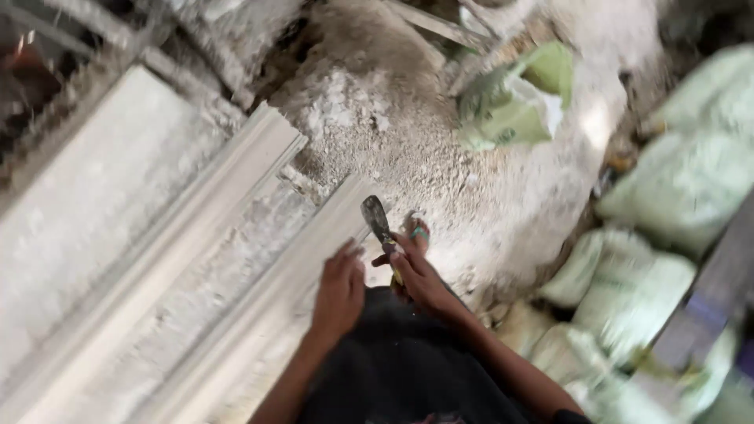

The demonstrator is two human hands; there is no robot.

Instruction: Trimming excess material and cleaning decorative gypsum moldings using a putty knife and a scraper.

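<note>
Scraper held in my right hand; left hand rests loose-fingered on moulding; plaster crust remains alongside it; sacks nearby.

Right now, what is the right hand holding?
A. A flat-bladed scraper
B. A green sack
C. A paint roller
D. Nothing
A. The right hand grips the handle of a flat-bladed scraper, its dark blade pointing up over the end of the long white moulding, while the left hand rests on that moulding.
</note>
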